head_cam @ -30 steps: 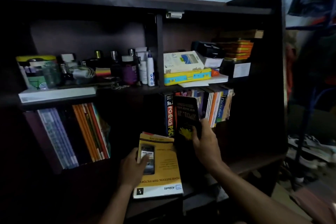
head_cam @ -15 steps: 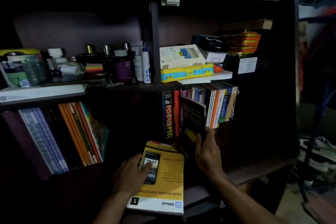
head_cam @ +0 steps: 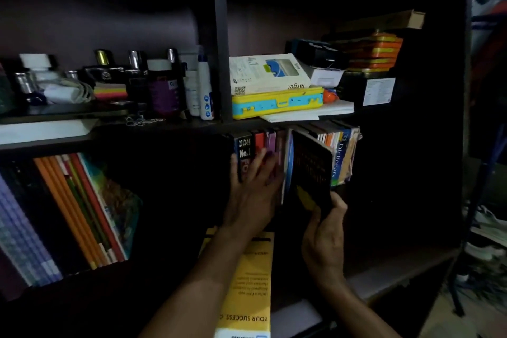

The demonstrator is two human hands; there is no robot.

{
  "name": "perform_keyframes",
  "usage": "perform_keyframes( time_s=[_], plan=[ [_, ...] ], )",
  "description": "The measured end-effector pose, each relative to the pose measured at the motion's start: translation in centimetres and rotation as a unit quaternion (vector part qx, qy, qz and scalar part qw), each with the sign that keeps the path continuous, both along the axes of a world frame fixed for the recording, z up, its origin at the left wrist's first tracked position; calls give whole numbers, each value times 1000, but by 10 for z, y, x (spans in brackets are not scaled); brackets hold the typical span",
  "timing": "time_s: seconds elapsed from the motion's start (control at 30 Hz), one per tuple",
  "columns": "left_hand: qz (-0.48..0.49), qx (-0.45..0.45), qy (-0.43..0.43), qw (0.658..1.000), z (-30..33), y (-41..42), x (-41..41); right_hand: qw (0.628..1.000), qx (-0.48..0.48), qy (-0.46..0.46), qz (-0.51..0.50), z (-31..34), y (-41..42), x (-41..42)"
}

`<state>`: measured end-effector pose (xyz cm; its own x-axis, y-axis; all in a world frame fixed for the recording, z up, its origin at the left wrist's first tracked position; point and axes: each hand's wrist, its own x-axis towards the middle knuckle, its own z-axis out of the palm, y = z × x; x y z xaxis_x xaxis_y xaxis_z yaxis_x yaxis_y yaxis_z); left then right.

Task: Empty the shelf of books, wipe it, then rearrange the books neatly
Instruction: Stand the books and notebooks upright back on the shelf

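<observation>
With the right hand (head_cam: 325, 230) gripping the black paperback with the yellow patch (head_cam: 311, 173) by its lower edge and the flat, open left hand (head_cam: 253, 189) pressing the upright row of books (head_cam: 263, 145) leftward on the dark wooden shelf (head_cam: 397, 277), I'd keep that gap wide and feed the paperback in squarely.

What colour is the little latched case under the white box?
Yellow with light-blue trim, clearest in the head view.

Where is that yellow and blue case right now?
In the head view, the yellow and blue case lies on the upper shelf just right of the upright divider, under a white box, above the row of books.
</observation>
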<state>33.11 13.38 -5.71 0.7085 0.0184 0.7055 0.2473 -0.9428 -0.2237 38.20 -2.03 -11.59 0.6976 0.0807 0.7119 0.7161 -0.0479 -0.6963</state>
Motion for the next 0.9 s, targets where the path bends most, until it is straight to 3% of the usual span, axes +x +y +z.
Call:
perform_keyframes(
  time_s=[0.13, 0.33, 0.57, 0.9],
  plan=[
    [80, 10, 35, 996, -3, 3, 34, 1000, 7, 25, 11, -3, -1, 4],
    [140, -86, -121, 979, -18, 17, 24, 999, -15, 20, 48, -2, 1, 2],
    [140, -56, -55, 987, -35, 48, 11, 992, -85, 5, 94, -5, 4, 1],
    [64, -80, -77, 992, -29, 56, 2, 987, -74, -46, 135, -5, 3, -4]
  ],
)
